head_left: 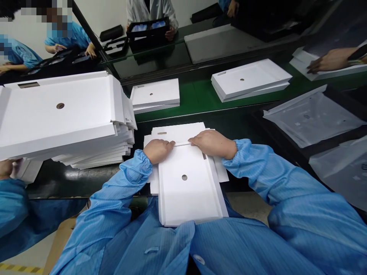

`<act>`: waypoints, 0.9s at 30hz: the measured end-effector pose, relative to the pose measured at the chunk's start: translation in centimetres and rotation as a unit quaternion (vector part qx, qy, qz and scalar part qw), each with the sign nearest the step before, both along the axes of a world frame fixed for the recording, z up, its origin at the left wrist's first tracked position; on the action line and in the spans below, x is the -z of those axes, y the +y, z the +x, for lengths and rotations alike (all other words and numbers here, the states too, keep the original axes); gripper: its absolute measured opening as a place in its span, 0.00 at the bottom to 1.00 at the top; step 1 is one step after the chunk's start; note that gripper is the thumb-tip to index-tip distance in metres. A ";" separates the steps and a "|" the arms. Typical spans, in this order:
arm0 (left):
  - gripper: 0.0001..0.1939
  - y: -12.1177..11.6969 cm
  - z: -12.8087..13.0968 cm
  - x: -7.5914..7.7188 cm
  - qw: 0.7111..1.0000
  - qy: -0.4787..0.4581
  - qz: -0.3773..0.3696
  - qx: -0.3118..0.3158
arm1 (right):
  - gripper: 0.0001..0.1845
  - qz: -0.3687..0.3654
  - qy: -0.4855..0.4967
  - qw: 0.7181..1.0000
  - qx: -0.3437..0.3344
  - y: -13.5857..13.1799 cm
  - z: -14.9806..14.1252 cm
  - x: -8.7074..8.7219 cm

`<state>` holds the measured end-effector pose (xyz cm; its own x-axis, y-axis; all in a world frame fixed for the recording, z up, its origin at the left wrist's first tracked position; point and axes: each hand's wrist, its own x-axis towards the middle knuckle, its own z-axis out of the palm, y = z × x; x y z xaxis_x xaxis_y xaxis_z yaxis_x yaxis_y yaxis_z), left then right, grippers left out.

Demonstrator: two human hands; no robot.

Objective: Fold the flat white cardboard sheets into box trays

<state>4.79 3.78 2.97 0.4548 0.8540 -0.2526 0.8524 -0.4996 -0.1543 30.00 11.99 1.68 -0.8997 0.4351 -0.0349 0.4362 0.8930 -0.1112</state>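
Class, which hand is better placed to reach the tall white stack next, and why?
Probably the left hand: it is nearer the tall stack; the right hand is farther off.

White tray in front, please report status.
Both hands pinching far edge of white tray. Near edge against blue coat. Nothing visibly blocking.

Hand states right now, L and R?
Left hand: closed, pinching the far edge of the white tray.
Right hand: closed, pinching the same edge farther right.

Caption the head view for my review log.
Both hands grip the far edge of a white tray with a round hole.
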 end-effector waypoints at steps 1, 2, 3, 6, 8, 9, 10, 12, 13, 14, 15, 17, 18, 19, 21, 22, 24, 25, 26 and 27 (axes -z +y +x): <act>0.20 0.1 0.0 0.0 1.000 -0.006 -0.004 0.002 | 0.17 -0.001 -0.004 1.000 0.003 -0.1 0.0 -0.2; 0.19 0.1 -0.1 0.0 1.000 -0.016 -0.007 0.000 | 0.17 -0.001 -0.009 1.000 0.007 -0.1 0.1 -0.3; 0.19 0.1 -0.2 0.0 1.000 -0.030 -0.006 -0.008 | 0.17 0.000 -0.013 1.000 0.010 -0.2 0.1 -0.5; 0.19 0.0 -1.0 -0.1 0.995 -0.088 0.021 -0.042 | 0.17 0.003 -0.013 1.000 0.020 -0.5 0.5 -1.1; 0.20 -0.1 -1.7 -0.1 0.990 -0.117 0.046 -0.056 | 0.17 0.009 -0.010 1.000 0.029 -0.5 0.9 -1.3; 0.20 -0.2 -2.0 0.0 0.989 -0.122 0.056 -0.057 | 0.17 0.012 -0.008 0.999 0.031 -0.6 1.1 -1.3; 0.19 -0.3 -2.3 0.1 0.989 -0.121 0.062 -0.056 | 0.17 0.015 -0.005 0.999 0.032 -0.6 1.3 -1.2; 0.18 -0.4 -2.7 0.4 0.990 -0.111 0.074 -0.044 | 0.18 0.022 0.002 0.999 0.030 -0.6 1.4 -0.9; 0.17 -0.4 -2.8 0.7 0.991 -0.105 0.079 -0.030 | 0.18 0.026 0.002 0.999 0.027 -0.6 1.4 -0.7; 0.16 -0.4 -2.8 1.0 0.991 -0.100 0.083 -0.011 | 0.18 0.029 0.001 0.999 0.024 -0.7 1.4 -0.4; 0.15 -0.4 -2.7 1.3 0.992 -0.094 0.088 0.008 | 0.18 0.032 -0.003 0.999 0.022 -0.7 1.4 -0.2; 0.14 -0.3 -2.4 1.8 0.992 -0.078 0.093 0.038 | 0.17 0.034 -0.012 0.999 0.014 -0.7 1.3 0.5; 0.14 -0.3 -2.3 2.0 0.992 -0.068 0.092 0.046 | 0.17 0.033 -0.015 0.999 0.008 -0.7 1.2 0.8; 0.14 -0.3 -2.1 2.2 0.993 -0.058 0.091 0.050 | 0.17 0.032 -0.016 0.999 0.003 -0.7 1.2 1.1; 0.15 -0.4 -1.7 2.3 0.994 -0.041 0.087 0.049 | 0.17 0.032 -0.011 0.999 -0.006 -0.7 1.3 1.7; 0.14 -0.5 -1.4 2.3 0.995 -0.033 0.085 0.046 | 0.17 0.036 -0.007 0.999 -0.009 -0.8 1.4 1.9; 0.15 -0.8 -0.8 2.2 0.996 -0.022 0.077 0.036 | 0.18 0.048 -0.001 0.999 -0.011 -1.0 1.4 2.3; 0.15 -0.9 -0.5 2.1 0.997 -0.016 0.074 0.029 | 0.19 0.055 -0.001 0.998 -0.012 -1.1 1.5 2.5; 0.16 -1.1 -0.1 2.1 0.997 -0.010 0.070 0.020 | 0.19 0.061 -0.001 0.998 -0.012 -1.2 1.5 2.6; 0.17 -1.2 0.4 2.0 0.998 -0.003 0.069 0.010 | 0.19 0.067 -0.002 0.998 -0.012 -1.4 1.5 2.7</act>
<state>5.15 2.58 0.93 0.4728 0.8713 -0.1313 0.8437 -0.4906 -0.2178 31.54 10.60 -1.02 -0.9100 0.4142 0.0187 0.4144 0.9100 0.0119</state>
